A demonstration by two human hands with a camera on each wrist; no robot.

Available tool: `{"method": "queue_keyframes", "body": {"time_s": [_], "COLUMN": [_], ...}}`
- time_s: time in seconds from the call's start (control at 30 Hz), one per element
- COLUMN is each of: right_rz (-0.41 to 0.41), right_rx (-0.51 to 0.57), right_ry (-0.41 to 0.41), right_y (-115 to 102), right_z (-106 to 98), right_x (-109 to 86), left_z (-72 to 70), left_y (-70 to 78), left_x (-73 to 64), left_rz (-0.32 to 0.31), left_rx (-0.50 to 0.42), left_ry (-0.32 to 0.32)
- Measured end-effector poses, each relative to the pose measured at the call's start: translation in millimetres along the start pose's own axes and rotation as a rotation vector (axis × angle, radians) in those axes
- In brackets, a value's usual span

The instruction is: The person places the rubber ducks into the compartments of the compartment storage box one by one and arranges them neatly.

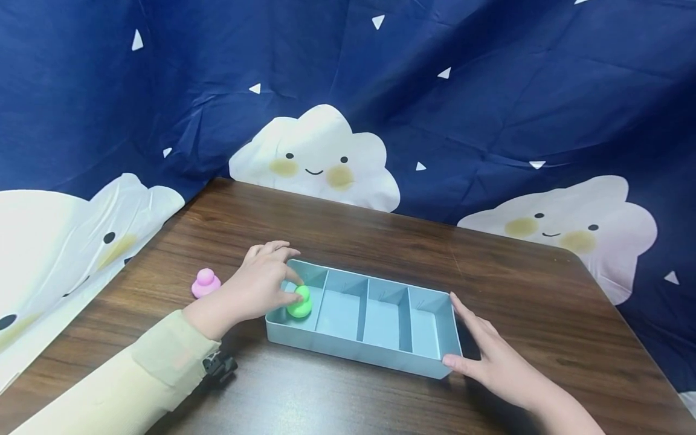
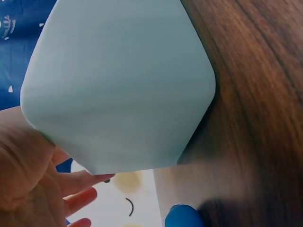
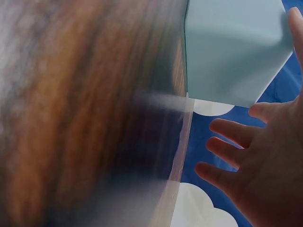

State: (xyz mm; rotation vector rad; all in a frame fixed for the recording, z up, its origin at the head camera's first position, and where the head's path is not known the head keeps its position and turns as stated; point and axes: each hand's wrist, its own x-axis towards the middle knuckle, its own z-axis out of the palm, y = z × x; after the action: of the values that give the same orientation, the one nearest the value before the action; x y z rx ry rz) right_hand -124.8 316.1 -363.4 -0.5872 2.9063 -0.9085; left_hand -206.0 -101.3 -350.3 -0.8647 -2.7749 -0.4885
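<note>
A light blue box (image 1: 348, 349) with several compartments in a row stands on the table. In its leftmost compartment is a small green toy duck (image 1: 300, 307), pinched at the head between the thumb and forefinger of my left hand (image 1: 263, 284). My right hand (image 1: 497, 365) holds the box's right end, thumb at the near corner and forefinger at the far corner. Its other fingers (image 3: 232, 132) spread out loosely in the right wrist view. The other compartments show bare floors. In the left wrist view, the box's end wall (image 2: 118, 94) hides the duck.
A pink toy duck (image 1: 205, 283) sits on the wooden table (image 1: 413, 241), left of the box and beside my left forearm. Low in the left wrist view, a rounded blue thing (image 2: 183, 217) is partly visible. A blue curtain with clouds (image 1: 321, 157) hangs behind the table.
</note>
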Motion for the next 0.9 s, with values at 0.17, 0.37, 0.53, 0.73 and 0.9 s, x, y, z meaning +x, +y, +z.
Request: {"method": "queue_keyframes", "body": {"time_s": [0.17,0.37,0.53,0.73,0.9], "right_rz": [-0.003,-0.003,-0.003,0.003,-0.004], "right_rx": [0.004,0.011,0.003,0.001,0.004], "right_ry": [0.002,0.000,0.002,0.004,0.007], "right_y": [-0.3,0.9,1.1,0.3,-0.6], "right_z": [0.1,0.7,1.5,1.8,1.4], "right_x": [-0.3,0.6,0.8,0.8,0.2], "left_z": [0.2,1.7,2.0,2.2,1.9], "left_y": [0.7,0.6,0.7,0.2,-1.3], "left_x": [1.0,1.1,1.5,2.5,2.2], "left_rz": [-0.017,-0.045,-0.056,-0.062,-0.064], "left_rx": [-0.002,-0.007,-0.010,-0.035,-0.068], "left_ry": [-0.020,-0.034,-0.048,-0.077,-0.129]}}
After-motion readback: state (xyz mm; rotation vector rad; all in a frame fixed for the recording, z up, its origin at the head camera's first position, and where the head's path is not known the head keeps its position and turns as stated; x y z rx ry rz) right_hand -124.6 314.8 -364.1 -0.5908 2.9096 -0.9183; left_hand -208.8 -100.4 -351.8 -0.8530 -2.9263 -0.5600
